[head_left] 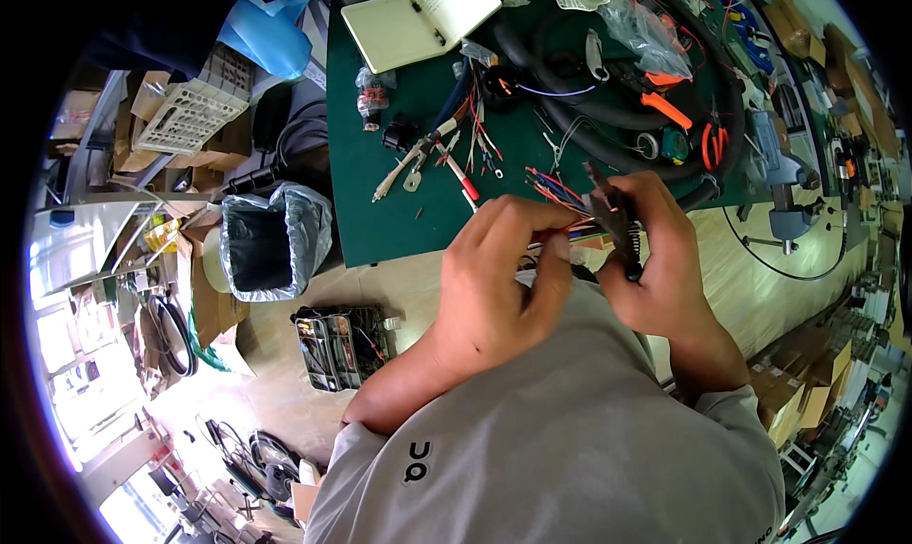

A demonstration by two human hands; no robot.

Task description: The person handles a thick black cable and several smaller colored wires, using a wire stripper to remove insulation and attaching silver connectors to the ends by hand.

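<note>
My left hand (499, 283) is closed around thin coloured wires (556, 190) just past the front edge of the green worktop (389, 221). My right hand (655, 249) grips a dark metal hand tool with a spring (613, 216), like pliers or a stripper, its jaws at the wires beside my left fingers. On the worktop to the left lie cable ends with metal lugs (418, 164) and white and red sleeved pieces (461, 173). The wire tips at my fingers are partly hidden.
Thick black hose (608, 121), orange-handled tools (670, 107), a tape measure (673, 145) and an open notebook (385, 36) lie on the worktop. A grey machine (788, 216) is at right. A lined bin (271, 245) and an open toolbox (337, 349) stand at left on the floor.
</note>
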